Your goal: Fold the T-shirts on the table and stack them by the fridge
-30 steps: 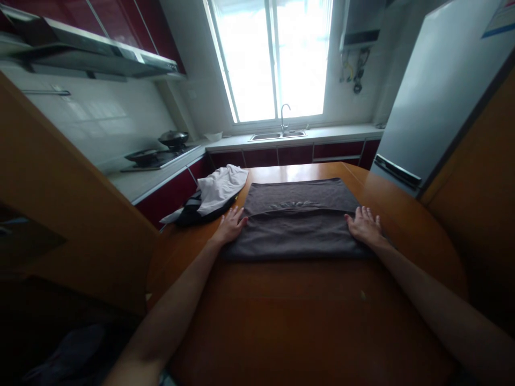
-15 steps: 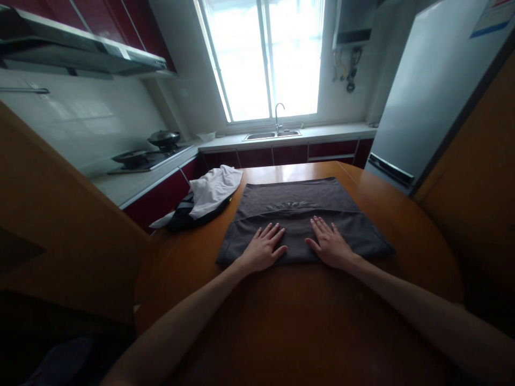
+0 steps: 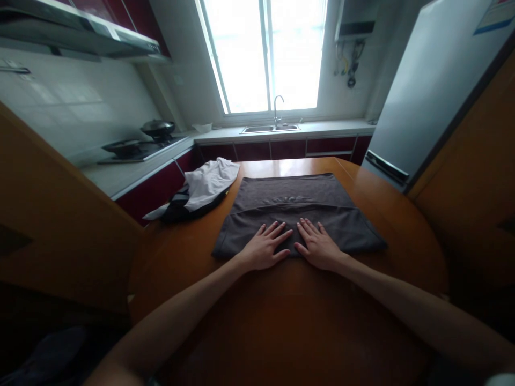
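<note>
A dark grey folded garment (image 3: 289, 187) lies flat on the wooden table (image 3: 281, 316), its near part folded over toward the far side. My left hand (image 3: 265, 247) rests palm down with fingers spread on the near edge of the cloth, left of its middle. Close beside it, my right hand (image 3: 317, 245) also lies flat on the fabric, fingers stretched forward. The two thumbs point at each other with a small gap between them. Neither hand grips the cloth. Some dark, wrinkled markings show on the garment's upper part.
A heap of white and black clothes (image 3: 209, 185) sits at the table's far left edge. Beyond the table are a stove with a lidded pan (image 3: 156, 128), a sink (image 3: 269, 129) under the window, and a fridge (image 3: 418, 96) at right.
My right hand has slid left across the cloth, so the two hands are nearer each other. The view has tilted slightly. The garment stays flat.
</note>
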A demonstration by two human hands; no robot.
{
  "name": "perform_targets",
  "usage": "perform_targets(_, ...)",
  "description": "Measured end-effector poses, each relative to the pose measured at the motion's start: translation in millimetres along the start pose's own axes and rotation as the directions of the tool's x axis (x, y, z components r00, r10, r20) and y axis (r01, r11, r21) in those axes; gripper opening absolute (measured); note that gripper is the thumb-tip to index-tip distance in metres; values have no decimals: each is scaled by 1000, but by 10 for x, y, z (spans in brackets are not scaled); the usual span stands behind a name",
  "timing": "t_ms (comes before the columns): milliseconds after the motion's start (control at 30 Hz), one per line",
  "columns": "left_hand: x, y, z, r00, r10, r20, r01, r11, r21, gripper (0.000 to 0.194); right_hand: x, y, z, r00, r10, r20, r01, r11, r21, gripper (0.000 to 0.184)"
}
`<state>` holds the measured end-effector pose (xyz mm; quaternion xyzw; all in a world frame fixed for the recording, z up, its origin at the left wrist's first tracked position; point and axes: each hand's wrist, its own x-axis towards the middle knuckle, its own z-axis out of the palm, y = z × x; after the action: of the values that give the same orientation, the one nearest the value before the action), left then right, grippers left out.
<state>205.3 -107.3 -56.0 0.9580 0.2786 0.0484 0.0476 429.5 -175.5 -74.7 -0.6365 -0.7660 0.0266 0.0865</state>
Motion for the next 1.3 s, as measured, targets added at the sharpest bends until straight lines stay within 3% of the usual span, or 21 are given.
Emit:
perform_targets(567, 9, -16, -10, 998, -7, -57, 4, 998, -58, 63, 45, 52, -36, 999, 27, 38, -31, 993, 114, 72)
perform_targets(767, 119, -34, -98, 979, -60, -193, 42, 994, -97, 57, 55, 38, -43, 999, 34, 37, -38, 992, 121, 66)
perform_targets(967, 173, -83, 19, 997, -62, -44, 61, 998, -26, 65, 61, 43, -26, 999, 39, 33, -43, 992, 122, 62)
perform_targets(1167, 164, -76, 10, 996, -77, -50, 76, 997, -29, 65, 74, 61, -30, 999, 33, 32, -38, 987, 153, 62)
perform_targets(1300, 169, -95, 14, 996, -74, -57, 71, 996, -49, 65, 137, 129, -35, 996, 65, 59, -79, 962, 262, 58)
